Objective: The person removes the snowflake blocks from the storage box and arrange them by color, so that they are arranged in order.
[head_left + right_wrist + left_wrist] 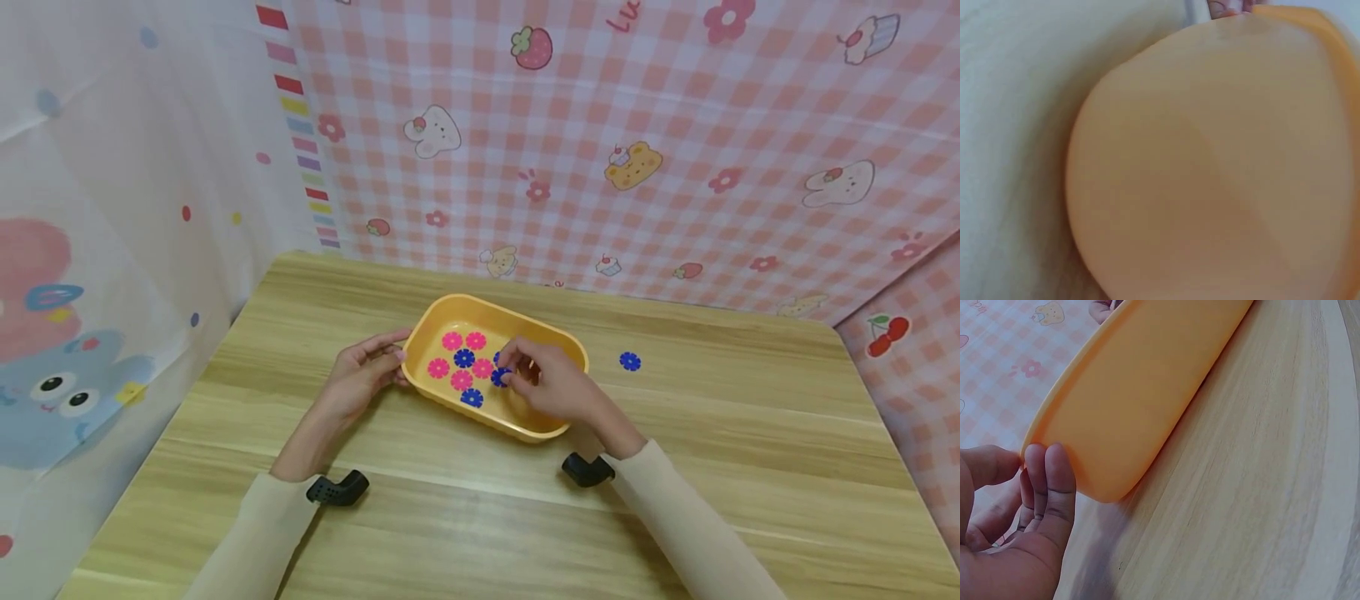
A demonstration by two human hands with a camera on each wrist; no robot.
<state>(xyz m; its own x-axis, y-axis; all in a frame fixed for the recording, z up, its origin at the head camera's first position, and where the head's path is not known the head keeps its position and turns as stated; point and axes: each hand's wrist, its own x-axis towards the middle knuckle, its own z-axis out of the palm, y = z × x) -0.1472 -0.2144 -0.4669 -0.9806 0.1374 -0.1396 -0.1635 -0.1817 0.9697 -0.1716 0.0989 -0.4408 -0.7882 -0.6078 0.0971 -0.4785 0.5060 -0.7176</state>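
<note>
An orange plastic tray (442, 310) stands on the table, holding several pink notched discs (438, 368) and blue notched discs (472, 398) shaped like flowers. My left hand (362, 375) pinches the tray's left rim; the left wrist view shows thumb and fingers (1054, 469) at the rim with the outer wall (1129, 400) beside them. Reaching over the tray's right part, my right hand (551, 379) pinches a blue disc (500, 377) between thumb and fingers. Behind that hand another blue disc is partly hidden. The right wrist view is mostly filled by the tray's outer wall (1210, 162).
One blue disc (630, 361) lies on the wooden table (465, 533) to the right of the tray. A pink checked cloth (570, 108) hangs behind the table, and a white printed cloth (172, 150) hangs at the left.
</note>
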